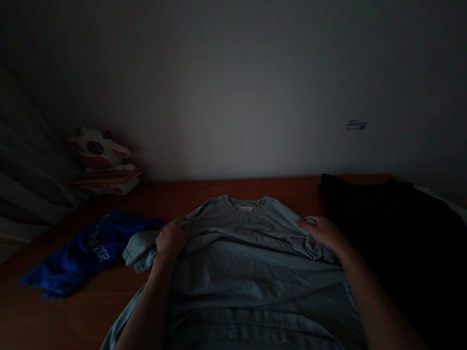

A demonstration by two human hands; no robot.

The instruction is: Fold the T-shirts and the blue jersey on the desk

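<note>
Dimly lit, the scene shows a grey T-shirt (243, 263) spread flat on a reddish-brown surface (36, 329), its collar toward the far edge by the wall and its hem toward the near edge. It lies about midway between the left and right sides of the surface, with folds of cloth running across its lower part.

Both of the person's bare arms reach forward over the shirt. The left hand (172, 240) rests on the shirt's left shoulder, where the sleeve is bunched up; its fingers curl down into the cloth, though the gloom hides whether this grip truly pinches the fabric or only presses on it. The right hand (323, 231) lies on the right shoulder of the shirt, fingers bent over a ridge of gathered cloth; whether this grip has closed around the fabric cannot be told either.

Left of the shirt, just beside its bunched sleeve, a blue garment (85, 252) with white print lies crumpled. Right of the shirt, touching or nearly touching its edge, a black garment (394, 236) is spread toward the right edge. At the far left corner, against the wall, sits a red and white toy (101, 161), close to a pale curtain (4, 182) hanging on the left.
</note>
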